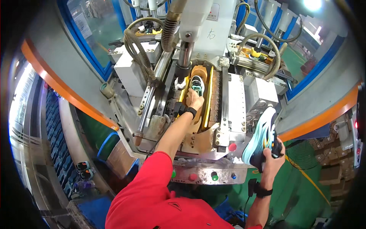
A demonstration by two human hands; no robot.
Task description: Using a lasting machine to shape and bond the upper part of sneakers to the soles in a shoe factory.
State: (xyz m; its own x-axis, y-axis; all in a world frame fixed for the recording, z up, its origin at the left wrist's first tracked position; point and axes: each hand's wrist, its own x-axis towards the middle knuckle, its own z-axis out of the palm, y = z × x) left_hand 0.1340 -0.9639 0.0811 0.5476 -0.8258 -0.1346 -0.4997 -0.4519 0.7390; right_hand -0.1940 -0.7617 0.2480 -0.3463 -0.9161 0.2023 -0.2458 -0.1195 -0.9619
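A black, white and green sports shoe [197, 84] sits in the long brown-lined trough of a pressing machine, under a metal ram [186, 53]. My left hand [195, 100] reaches into the trough, its fingers closed at the near end of that shoe; part of the grip is hidden behind the hand. Out to the right, my right hand [273, 157] grips a second sports shoe [262, 137], dark on the upper with a thick pale-blue and white sole. This shoe is held up tilted, clear of the machine, its sole facing left.
Yellow-edged pads [208, 100] flank the trough. A front panel [204, 174] carries red, green and blue buttons. White machine blocks with hoses stand on both sides. A conveyor belt [57, 133] runs at left, with a dark pair of shoes [84, 170] beside it. Cardboard boxes [331, 174] are stacked at right.
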